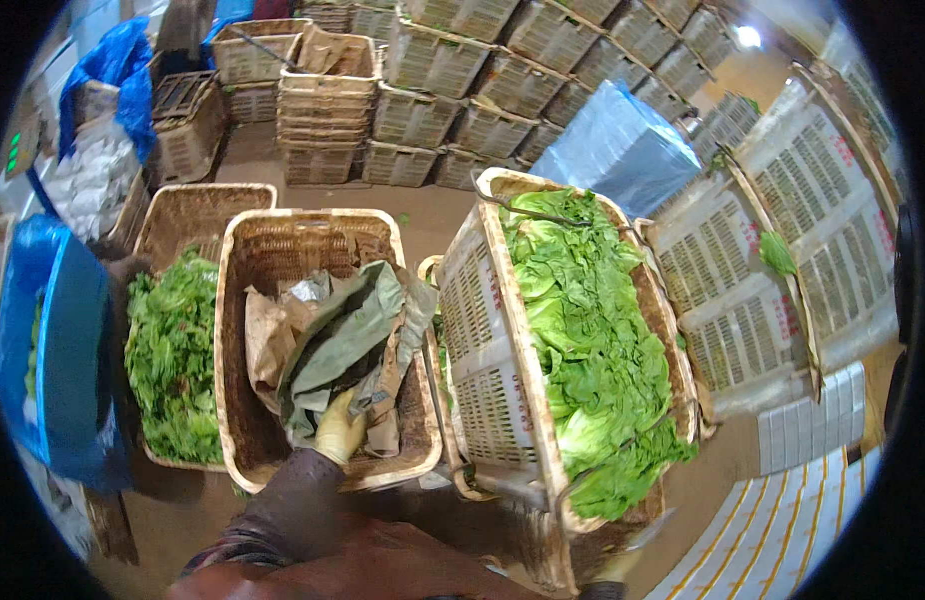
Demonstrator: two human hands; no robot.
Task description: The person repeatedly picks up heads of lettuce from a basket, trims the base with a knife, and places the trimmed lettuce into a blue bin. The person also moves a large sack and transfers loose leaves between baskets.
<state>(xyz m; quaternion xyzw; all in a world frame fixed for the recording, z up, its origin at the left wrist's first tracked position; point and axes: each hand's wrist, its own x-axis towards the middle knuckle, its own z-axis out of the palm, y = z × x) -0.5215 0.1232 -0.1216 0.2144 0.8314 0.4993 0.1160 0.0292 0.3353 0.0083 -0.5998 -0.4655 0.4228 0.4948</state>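
Note:
My left hand (341, 429), in a pale yellow glove, grips the lower edge of a crumpled grey-green sheet (350, 330). The sheet lies with crumpled brown paper (271, 334) inside a stained plastic crate (309, 216) in front of me. My right hand (616, 566), gloved and blurred, is low at the bottom right, below the lettuce crate. A pale, blade-like tool (650, 529) extends from it, too blurred to name exactly. Above that hand, a tilted white crate (481, 330) is heaped with green leaf lettuce (590, 337). A metal hook (534, 214) crosses its far end.
Another crate (207, 196) with leafy greens (174, 360) stands at left, beside a blue-lined bin (72, 360). Stacked crates (432, 112) line the back. A blue plastic-wrapped block (616, 142) sits behind the lettuce. More crates (725, 277) and white foam boxes (762, 525) stand right.

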